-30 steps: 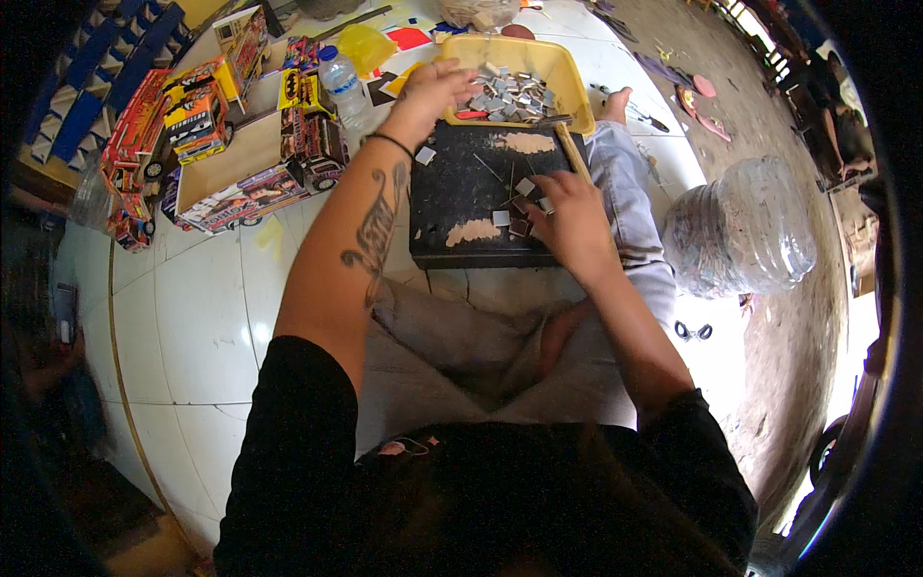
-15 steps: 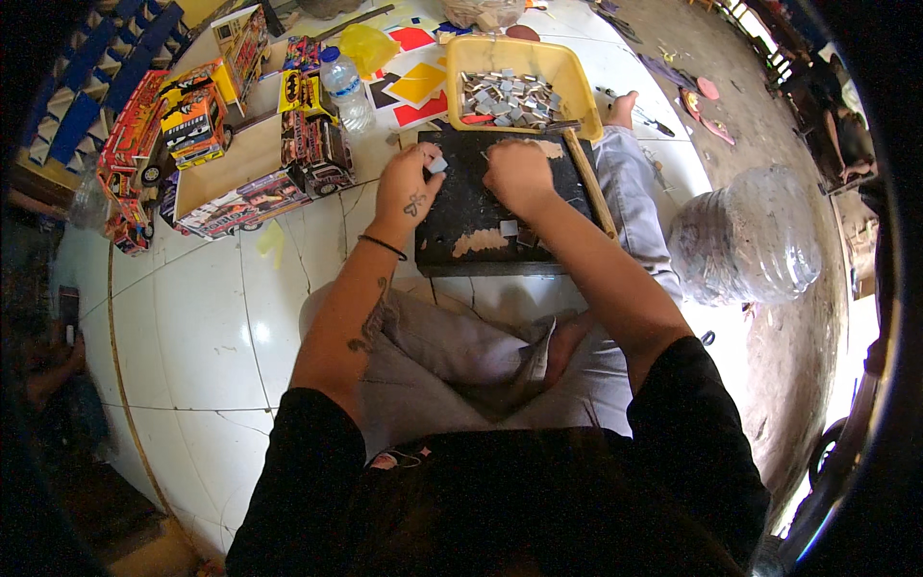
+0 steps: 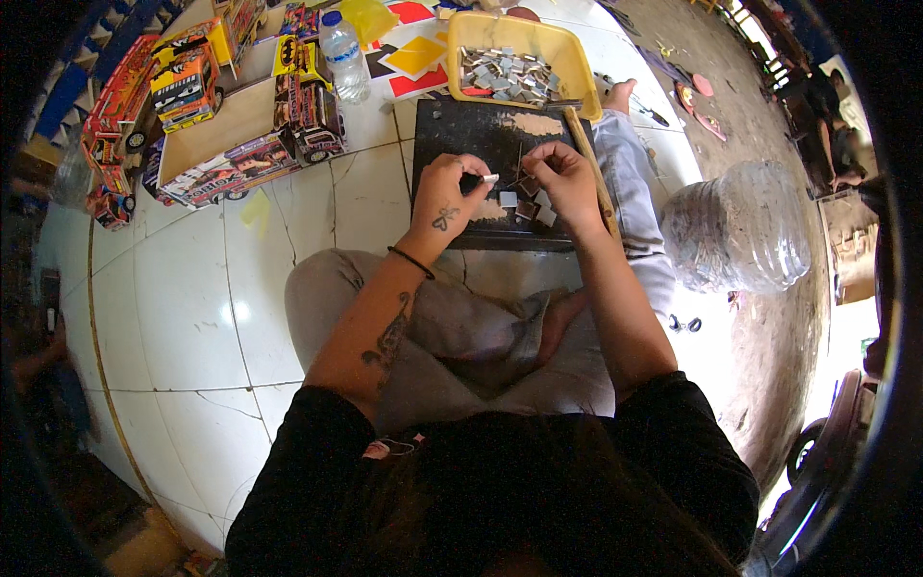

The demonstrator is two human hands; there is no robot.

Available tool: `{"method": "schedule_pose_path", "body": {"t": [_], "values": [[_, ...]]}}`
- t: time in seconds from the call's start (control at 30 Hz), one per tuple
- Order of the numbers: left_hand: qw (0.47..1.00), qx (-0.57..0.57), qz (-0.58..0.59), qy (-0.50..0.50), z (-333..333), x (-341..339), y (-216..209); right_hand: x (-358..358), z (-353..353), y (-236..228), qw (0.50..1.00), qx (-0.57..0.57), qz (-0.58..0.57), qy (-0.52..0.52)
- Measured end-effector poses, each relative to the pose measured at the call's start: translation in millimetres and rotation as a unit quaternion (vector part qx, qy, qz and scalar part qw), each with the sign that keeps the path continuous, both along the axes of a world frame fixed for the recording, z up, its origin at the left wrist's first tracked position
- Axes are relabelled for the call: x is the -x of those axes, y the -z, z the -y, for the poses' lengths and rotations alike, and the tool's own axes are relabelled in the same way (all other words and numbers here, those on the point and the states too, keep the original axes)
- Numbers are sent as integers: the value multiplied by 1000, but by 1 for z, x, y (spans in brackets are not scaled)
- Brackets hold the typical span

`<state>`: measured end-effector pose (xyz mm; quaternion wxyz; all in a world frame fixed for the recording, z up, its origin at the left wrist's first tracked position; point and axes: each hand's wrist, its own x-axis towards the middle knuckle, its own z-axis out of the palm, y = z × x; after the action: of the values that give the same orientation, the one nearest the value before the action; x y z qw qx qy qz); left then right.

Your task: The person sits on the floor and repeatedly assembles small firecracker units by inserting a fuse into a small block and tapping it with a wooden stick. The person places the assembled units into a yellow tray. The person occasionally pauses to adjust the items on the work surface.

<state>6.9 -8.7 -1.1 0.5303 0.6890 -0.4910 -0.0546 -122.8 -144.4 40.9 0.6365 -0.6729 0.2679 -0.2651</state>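
Over a worn black board (image 3: 457, 130) on the tiled floor, my left hand (image 3: 447, 197) pinches a small pale square piece (image 3: 489, 179) between thumb and fingers. To its right, my right hand (image 3: 567, 185) is closed in a pinch at a thin dark sliver (image 3: 520, 165), too fine to name. Below the fingers, a few small squares lie on the board, one of them light grey (image 3: 508, 199). A hammer (image 3: 594, 168) with a wooden handle lies along the board's right edge, partly behind my right hand.
Beyond the board stands a yellow plastic basin (image 3: 577, 67) holding many small squares. Toy trucks (image 3: 231, 173) and a water bottle (image 3: 343, 62) stand at the left. A stuffed clear plastic bag (image 3: 740, 226) sits to the right, past my outstretched leg.
Both hands have come nearer to me over the board, and the right has shifted slightly right. The view has tilted a little. The left hand still holds the square piece.
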Motion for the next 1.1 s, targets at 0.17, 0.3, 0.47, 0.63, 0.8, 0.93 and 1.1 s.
{"method": "schedule_pose_path", "body": {"t": [0.17,0.3,0.47,0.63,0.8,0.93,1.1], "values": [[997,6,73,-7,-2,-2,4,-7,-15,-3,981,193,-8,-36],[999,-21,44,4,-3,-3,4,-8,-21,-6,982,179,-34,-52],[999,-28,36,9,-4,-2,2,-8,-24,-4,975,213,-41,-52],[998,-26,62,-12,-4,-1,3,-9,-26,-5,962,264,-56,-41],[998,-25,54,0,-4,-1,3,-9,-26,-10,954,281,-89,-51],[998,-36,49,-7,-4,-1,2,-10,-26,-11,955,283,-72,-59],[996,-15,88,-10,-5,-2,0,-10,-27,-13,953,282,-88,-72]]}}
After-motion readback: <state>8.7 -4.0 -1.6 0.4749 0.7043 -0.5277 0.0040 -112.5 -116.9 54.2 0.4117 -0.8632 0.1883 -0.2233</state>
